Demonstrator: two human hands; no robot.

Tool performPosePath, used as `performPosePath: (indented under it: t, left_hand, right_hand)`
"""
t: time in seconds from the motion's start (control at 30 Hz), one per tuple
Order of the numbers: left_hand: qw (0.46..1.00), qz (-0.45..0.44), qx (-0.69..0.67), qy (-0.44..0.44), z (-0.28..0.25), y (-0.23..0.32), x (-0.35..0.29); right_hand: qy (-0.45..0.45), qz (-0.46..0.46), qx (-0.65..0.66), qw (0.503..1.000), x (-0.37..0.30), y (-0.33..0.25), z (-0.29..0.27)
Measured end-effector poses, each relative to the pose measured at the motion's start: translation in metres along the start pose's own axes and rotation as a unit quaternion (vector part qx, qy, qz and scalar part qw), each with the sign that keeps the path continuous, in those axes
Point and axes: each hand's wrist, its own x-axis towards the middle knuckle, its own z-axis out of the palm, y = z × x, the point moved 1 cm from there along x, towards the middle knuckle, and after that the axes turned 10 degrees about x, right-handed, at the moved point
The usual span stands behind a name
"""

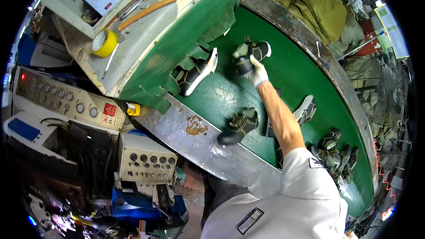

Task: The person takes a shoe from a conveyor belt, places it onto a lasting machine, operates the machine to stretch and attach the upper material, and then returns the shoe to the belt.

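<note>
A white-gloved right hand point(257, 73), mine, is closed around a dark lace-up shoe point(243, 65), holding it over the green belt surface point(283, 55). A pale sole edge shows at the shoe's far right end; motion blur softens its outline. Nearer to me, another dark shoe with yellowish laces point(239, 126) sits by the metal edge. To the left, a black shoe with a white sole point(200, 74) lies tipped on its side at the torn green curtain point(177, 46). My forearm partly covers a black-and-white shoe point(305, 109). My left hand is out of view.
Several dark shoes point(334, 155) cluster at the right. A metal ledge point(212, 144) borders the near side. Left stand control panels point(148, 163) and a cabinet top with yellow tape point(105, 43) and an orange-brown stick point(148, 12). Yellowish sacks point(321, 11) are piled beyond the far rim.
</note>
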Motion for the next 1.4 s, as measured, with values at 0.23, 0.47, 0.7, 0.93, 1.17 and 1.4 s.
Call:
performPosePath:
  t: [0.23, 0.47, 0.7, 0.93, 1.17, 1.4]
  left_hand:
    - [0.966, 0.070, -0.183, -0.171, 0.042, 0.009, 0.000]
    - [0.863, 0.157, -0.335, -0.345, 0.063, 0.216, -0.079]
    - [0.861, -0.014, -0.433, -0.267, 0.012, 0.116, -0.020]
    - [0.852, -0.050, -0.513, -0.091, -0.012, 0.068, 0.013]
    - [0.824, -0.060, -0.562, -0.044, -0.004, 0.073, 0.030]
    - [0.684, -0.181, -0.673, -0.217, 0.062, 0.065, 0.007]
  right_hand:
    - [-0.150, 0.219, 0.183, 0.946, -0.277, 0.159, 0.142]
    - [-0.097, 0.494, 0.152, 0.851, -0.382, 0.364, 0.170]
    - [-0.303, 0.427, -0.276, 0.806, -0.470, 0.470, 0.266]
    - [-0.320, 0.416, -0.322, 0.788, -0.489, 0.566, 0.283]
    - [-0.255, 0.454, -0.195, 0.831, -0.486, 0.629, 0.296]
    - [-0.310, 0.320, -0.353, 0.823, -0.484, 0.633, 0.292]
